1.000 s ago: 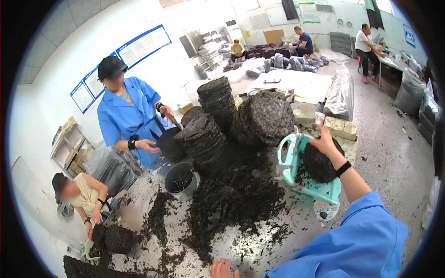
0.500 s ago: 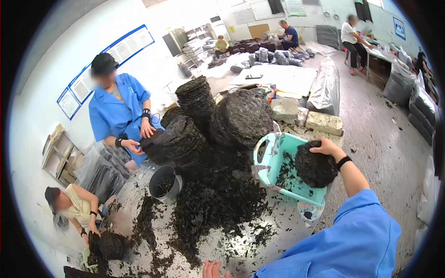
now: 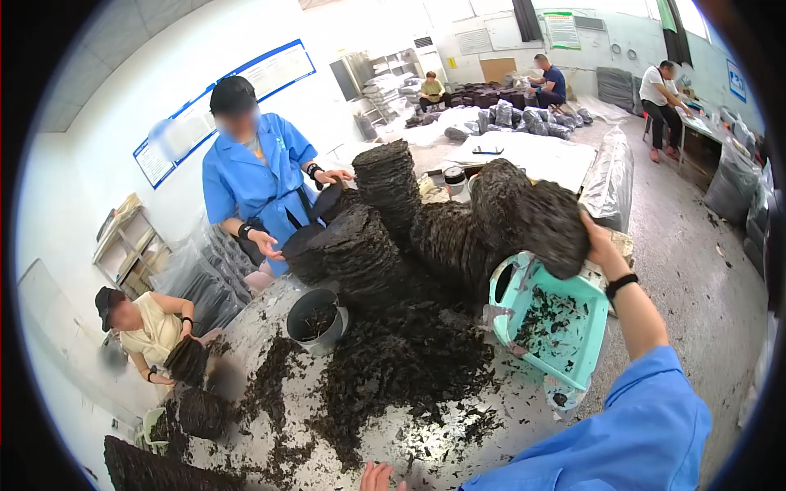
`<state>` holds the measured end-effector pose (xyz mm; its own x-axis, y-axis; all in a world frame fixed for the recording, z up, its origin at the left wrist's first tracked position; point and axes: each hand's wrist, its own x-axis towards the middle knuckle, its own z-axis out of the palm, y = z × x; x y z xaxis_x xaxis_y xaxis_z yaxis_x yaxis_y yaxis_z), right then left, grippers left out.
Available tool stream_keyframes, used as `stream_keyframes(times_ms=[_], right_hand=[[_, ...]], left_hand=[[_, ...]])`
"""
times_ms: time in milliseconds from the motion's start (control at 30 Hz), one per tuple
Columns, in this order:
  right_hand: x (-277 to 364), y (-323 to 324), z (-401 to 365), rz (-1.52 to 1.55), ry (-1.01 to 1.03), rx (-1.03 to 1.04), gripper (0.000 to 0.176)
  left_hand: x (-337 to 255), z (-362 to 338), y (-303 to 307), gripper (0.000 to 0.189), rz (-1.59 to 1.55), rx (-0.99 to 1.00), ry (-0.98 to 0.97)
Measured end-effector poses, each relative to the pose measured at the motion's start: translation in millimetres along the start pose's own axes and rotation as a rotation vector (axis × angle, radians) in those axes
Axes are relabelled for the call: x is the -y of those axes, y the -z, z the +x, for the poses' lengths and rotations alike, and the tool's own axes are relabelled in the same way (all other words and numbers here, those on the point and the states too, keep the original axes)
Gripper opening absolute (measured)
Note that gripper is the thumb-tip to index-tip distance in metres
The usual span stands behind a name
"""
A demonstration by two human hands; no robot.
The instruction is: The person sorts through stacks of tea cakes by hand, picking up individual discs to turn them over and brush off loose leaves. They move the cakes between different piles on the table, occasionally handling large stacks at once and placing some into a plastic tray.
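My right hand point(image 3: 606, 247) grips the edge of a round, dark dried seaweed cake point(image 3: 557, 229), thumb and fingers on its right side. The cake is tilted upright above the far end of a turquoise plastic basin point(image 3: 591, 360), against a leaning row of similar cakes point(image 3: 450, 233). Dark flakes lie in the basin's bottom. My left hand point(image 3: 378, 477) shows only its fingers at the bottom edge, stretched out by the table's near side with nothing in them. Loose dark seaweed shreds point(image 3: 393, 368) are heaped mid-table.
A grey bucket point(image 3: 318, 323) with flakes stands left of the heap. Tall cake stacks point(image 3: 385, 184) rise behind it. A co-worker in blue point(image 3: 258, 176) handles cakes across the table; another person point(image 3: 160, 331) holds cakes at left. Wrapped bundles point(image 3: 610, 180) stand behind the basin.
My right hand has lifted the seaweed cake out of the basin, up and away to the leaning row. The view has shifted. The person at left has raised some cakes.
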<state>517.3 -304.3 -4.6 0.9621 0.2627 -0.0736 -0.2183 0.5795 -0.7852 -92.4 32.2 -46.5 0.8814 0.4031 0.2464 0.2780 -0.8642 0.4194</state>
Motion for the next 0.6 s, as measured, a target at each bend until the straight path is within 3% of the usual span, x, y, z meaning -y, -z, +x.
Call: stream_keyframes(times_ms=[100,233,367,433,533,600], right_hand=[[-39,-38,52,0.009,0.055,0.052,0.044],[-56,-93,47,-0.179,-0.007,0.030,0.042],[-71,-100,57,-0.321,-0.029,0.042,0.039],[-81,-95,67,-0.373,0.043,0.016,0.038],[-90,-91,79,-0.338,0.053,0.064,0.040],[-92,-94,77,-0.342,0.061,0.056,0.040]], left_hand=[[-2,5,-4,0.045,0.035,0.009,0.021],[-10,6,1,0.044,0.027,-0.007,0.058],[9,-7,-6,0.039,-0.008,-0.069,0.039],[8,-3,-5,0.040,-0.073,-0.011,0.144],[-14,47,17,0.047,-0.273,0.247,0.205],[-28,97,20,0.061,-0.334,0.337,0.030]])
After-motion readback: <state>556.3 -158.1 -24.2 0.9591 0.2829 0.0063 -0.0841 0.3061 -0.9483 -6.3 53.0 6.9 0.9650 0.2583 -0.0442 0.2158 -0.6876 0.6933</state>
